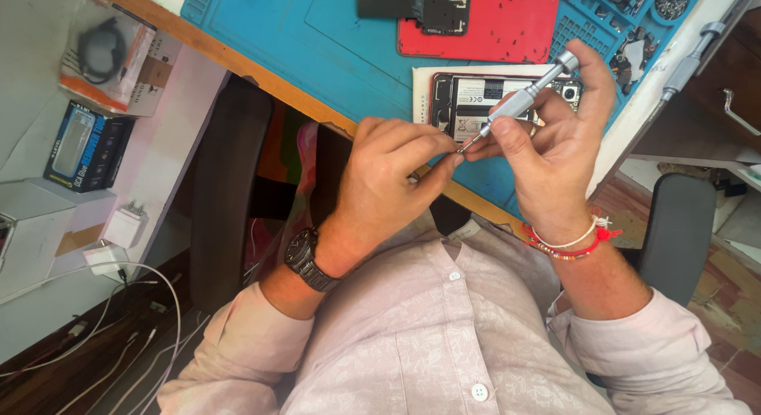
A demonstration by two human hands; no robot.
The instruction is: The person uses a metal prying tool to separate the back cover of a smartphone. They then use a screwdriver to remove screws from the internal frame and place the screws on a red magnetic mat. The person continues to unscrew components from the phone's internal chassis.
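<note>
Nearest the lens: pale pink shirt (pixel 444 336), chest and sleeves. Above it, right hand (pixel 559 157) closed around a silver precision screwdriver (pixel 519 102), tip angled down-left. Left hand (pixel 392 173) pinches at the tip (pixel 462 148); whether a screw sits there is too small to tell. Behind the hands, an opened phone (pixel 476 98) lies on the blue work mat (pixel 333 42); a red phone back (pixel 491 26) beyond.

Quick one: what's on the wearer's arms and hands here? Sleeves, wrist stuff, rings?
Both hands bare. Left hand: black wristwatch at the wrist. Right hand: red and white thread bands, ring on one finger. Pale pink patterned shirt sleeves, pushed up the forearms.
</note>
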